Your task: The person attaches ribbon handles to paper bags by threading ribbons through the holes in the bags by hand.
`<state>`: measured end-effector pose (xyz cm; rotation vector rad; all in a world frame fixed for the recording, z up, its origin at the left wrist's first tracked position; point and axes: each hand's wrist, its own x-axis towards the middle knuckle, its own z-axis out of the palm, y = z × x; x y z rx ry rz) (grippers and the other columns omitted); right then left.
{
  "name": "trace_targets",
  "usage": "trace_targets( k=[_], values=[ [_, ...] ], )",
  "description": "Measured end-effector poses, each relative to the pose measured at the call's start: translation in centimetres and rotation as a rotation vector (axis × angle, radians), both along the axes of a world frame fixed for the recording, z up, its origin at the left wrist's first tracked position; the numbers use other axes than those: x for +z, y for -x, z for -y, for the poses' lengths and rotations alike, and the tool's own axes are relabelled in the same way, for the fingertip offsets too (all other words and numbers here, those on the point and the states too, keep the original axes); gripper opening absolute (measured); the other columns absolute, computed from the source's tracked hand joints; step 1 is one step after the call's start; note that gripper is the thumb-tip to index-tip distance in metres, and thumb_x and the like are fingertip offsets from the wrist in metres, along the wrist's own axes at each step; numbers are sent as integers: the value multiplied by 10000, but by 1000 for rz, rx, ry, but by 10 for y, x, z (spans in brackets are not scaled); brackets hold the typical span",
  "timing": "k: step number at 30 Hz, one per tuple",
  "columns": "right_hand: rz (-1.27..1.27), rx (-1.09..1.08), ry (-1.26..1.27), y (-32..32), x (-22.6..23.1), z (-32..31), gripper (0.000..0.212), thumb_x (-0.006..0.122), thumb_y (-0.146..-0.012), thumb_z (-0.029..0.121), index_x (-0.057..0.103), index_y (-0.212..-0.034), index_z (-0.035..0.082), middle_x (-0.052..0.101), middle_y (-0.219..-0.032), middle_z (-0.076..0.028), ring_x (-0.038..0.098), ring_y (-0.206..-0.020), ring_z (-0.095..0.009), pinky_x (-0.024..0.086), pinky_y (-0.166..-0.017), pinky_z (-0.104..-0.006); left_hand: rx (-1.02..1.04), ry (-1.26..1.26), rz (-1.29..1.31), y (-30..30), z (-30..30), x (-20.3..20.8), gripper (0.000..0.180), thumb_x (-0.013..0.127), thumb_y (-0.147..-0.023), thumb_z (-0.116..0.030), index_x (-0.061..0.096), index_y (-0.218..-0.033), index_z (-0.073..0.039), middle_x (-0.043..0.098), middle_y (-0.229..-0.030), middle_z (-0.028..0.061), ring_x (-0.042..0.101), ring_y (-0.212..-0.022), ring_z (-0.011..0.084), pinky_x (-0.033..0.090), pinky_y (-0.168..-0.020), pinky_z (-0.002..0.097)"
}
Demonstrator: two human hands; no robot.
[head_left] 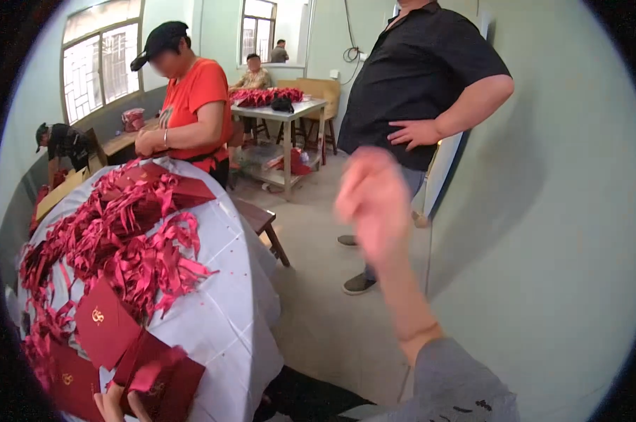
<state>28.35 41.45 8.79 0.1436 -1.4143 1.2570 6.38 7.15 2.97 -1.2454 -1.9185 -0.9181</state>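
At the lower left edge, the fingers of my left hand (112,402) are closed on a dark red gift bag (181,390) of stiff card with a pink-red ribbon. Another dark red bag (103,323) with a gold emblem lies just beyond it, and more are beside it. My right hand (374,200) is raised in the air to the right, away from the table. Motion smears its fingers; they look curled, but whether they hold anything is unclear. A large heap of pink-red ribbons (131,232) covers much of the table's left side.
A white cloth covers the round table (223,309). Across it, a person in a red shirt (198,105) handles something there. Close ahead stands a person in a black shirt (416,77), hand on hip. A wooden stool (258,218) and a metal table (307,109) are farther back.
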Motion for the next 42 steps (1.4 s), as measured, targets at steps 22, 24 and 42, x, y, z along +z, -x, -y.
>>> trace_targets(
  k=[22,24,42],
  values=[
    [323,-56,-272,136,-122,202,192,654,-709,26,560,-874,-4,524,-915,-131,542,-847,-296,444,-719,-361,202,253,-157,-23,-5,21,88,674,-774,-172,666,-845,-120,657,-860,18,541,-739,211,342,-730,303],
    [339,-56,-312,130,-125,196,194,639,-714,26,543,-882,12,553,-896,-126,550,-838,-294,443,-708,-367,200,274,-261,-21,-4,24,116,675,-773,-131,644,-872,-78,642,-838,49,552,-712,221,385,-685,310],
    [677,219,-455,67,-134,124,153,608,-799,94,565,-910,-2,549,-861,-123,543,-796,-279,437,-704,-360,96,374,78,-21,-25,35,220,520,-672,78,531,-876,-6,517,-781,129,455,-813,317,362,-716,387]
  ],
)
